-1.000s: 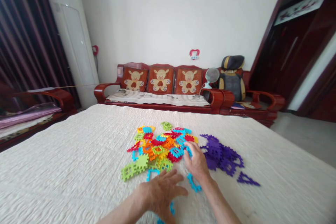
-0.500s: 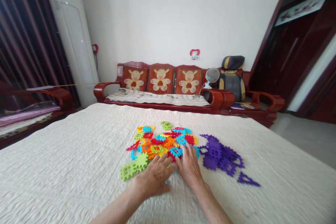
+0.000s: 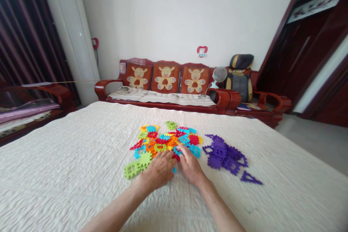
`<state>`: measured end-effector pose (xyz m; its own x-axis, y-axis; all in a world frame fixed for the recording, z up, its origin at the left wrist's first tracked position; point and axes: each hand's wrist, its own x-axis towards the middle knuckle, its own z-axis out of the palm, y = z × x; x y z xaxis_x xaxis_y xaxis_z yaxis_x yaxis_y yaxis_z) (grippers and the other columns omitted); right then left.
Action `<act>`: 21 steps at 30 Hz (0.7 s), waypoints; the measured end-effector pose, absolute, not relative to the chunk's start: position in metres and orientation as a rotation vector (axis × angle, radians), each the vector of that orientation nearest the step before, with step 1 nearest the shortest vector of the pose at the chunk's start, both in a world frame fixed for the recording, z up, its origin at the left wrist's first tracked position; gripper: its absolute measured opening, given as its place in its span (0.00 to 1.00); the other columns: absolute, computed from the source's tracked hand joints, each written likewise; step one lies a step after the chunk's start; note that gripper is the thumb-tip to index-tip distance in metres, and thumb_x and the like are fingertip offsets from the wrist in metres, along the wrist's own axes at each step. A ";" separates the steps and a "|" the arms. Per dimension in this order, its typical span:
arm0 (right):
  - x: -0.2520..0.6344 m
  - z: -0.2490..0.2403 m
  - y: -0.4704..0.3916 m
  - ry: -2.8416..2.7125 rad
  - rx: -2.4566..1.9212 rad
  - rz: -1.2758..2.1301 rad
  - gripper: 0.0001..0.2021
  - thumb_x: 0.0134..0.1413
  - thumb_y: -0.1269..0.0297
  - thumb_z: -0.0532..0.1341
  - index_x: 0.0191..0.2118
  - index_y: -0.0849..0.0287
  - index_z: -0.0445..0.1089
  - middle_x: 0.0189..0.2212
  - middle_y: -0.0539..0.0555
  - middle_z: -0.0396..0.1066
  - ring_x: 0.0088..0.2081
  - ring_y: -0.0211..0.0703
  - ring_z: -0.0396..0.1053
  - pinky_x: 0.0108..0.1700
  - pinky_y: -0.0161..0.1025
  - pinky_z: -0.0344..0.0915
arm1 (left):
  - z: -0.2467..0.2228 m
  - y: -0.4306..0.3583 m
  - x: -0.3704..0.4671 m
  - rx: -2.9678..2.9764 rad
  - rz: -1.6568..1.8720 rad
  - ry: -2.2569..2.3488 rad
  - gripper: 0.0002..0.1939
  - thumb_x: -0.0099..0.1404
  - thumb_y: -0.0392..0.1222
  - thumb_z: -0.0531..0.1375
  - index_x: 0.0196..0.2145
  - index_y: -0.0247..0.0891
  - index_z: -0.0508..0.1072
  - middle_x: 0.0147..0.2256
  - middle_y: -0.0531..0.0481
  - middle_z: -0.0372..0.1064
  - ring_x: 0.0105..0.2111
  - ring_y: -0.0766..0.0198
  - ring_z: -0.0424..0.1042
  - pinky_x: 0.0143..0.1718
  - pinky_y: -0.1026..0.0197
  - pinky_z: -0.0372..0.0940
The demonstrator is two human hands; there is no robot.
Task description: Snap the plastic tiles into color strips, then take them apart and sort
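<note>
A mixed pile of toothed plastic building pieces [image 3: 150, 148] in red, orange, yellow, green and blue lies in front of me. My left hand [image 3: 161, 168] rests palm down at the pile's near edge, its fingers stretched over the pieces and partly hiding them. Beside its fingertips, my right hand [image 3: 190, 165] has its fingers bent together onto a blue windowed piece [image 3: 178, 150]. Light green pieces [image 3: 132, 169] lie left of my left hand. Off to the right is a separate group of purple pieces [image 3: 217, 161], with a purple triangle [image 3: 251, 178] nearest me.
A cream quilted cloth [image 3: 67, 166] covers the table. Beyond it stands a wooden sofa [image 3: 163, 103] with bear cushions [image 3: 166, 77]. A small fan [image 3: 219, 74] and a padded seat cushion [image 3: 239, 83] are at the right. Another wooden chair [image 3: 65, 96] is at the left.
My right hand has drawn its spread fingers in and moved slightly left, toward the blue piece. My left hand stays at the pile's near edge. The view has tilted down slightly.
</note>
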<state>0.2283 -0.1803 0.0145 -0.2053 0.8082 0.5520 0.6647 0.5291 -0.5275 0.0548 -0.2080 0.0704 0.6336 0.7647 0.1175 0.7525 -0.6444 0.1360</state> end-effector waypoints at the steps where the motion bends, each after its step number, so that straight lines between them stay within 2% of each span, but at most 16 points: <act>1: 0.232 0.021 -0.180 -1.854 -1.203 0.249 0.19 0.59 0.65 0.45 0.50 0.58 0.67 0.52 0.57 0.68 0.55 0.44 0.63 0.57 0.47 0.59 | 0.073 -0.209 0.057 2.778 0.281 1.284 0.18 0.60 0.39 0.57 0.49 0.43 0.68 0.53 0.45 0.63 0.55 0.52 0.60 0.55 0.49 0.56; 7: 0.270 0.048 -0.173 -1.181 -1.283 0.323 0.21 0.57 0.55 0.47 0.46 0.61 0.68 0.43 0.60 0.72 0.45 0.46 0.69 0.49 0.45 0.63 | 0.072 -0.224 0.077 2.878 0.395 0.990 0.20 0.64 0.42 0.53 0.54 0.40 0.63 0.56 0.44 0.60 0.58 0.53 0.57 0.57 0.51 0.55; 11: 0.287 0.044 -0.166 -1.000 -1.259 0.378 0.22 0.55 0.52 0.48 0.46 0.63 0.67 0.42 0.62 0.72 0.42 0.46 0.70 0.47 0.45 0.64 | 0.053 -0.234 0.098 2.959 0.345 0.818 0.22 0.66 0.47 0.52 0.57 0.45 0.59 0.59 0.46 0.55 0.59 0.51 0.54 0.56 0.48 0.56; 15: 0.285 0.036 -0.160 -1.063 -1.285 0.496 0.22 0.55 0.53 0.48 0.48 0.60 0.66 0.44 0.61 0.72 0.43 0.46 0.70 0.45 0.45 0.65 | 0.037 -0.232 0.108 3.036 0.325 0.734 0.20 0.68 0.47 0.48 0.56 0.46 0.60 0.59 0.47 0.55 0.57 0.53 0.58 0.53 0.51 0.58; 18: 0.274 0.029 -0.159 -1.234 -1.437 0.498 0.20 0.54 0.56 0.49 0.48 0.59 0.67 0.47 0.60 0.71 0.47 0.47 0.69 0.50 0.45 0.63 | 0.034 -0.226 0.107 3.059 0.378 0.787 0.16 0.69 0.42 0.46 0.51 0.46 0.66 0.54 0.48 0.62 0.52 0.57 0.62 0.51 0.53 0.59; 21: 0.261 0.019 -0.160 -1.507 -1.565 0.333 0.20 0.54 0.62 0.49 0.49 0.62 0.67 0.48 0.61 0.69 0.51 0.47 0.65 0.55 0.44 0.58 | 0.034 -0.219 0.101 3.059 0.422 0.892 0.14 0.68 0.39 0.48 0.46 0.47 0.69 0.47 0.50 0.66 0.50 0.58 0.63 0.51 0.52 0.58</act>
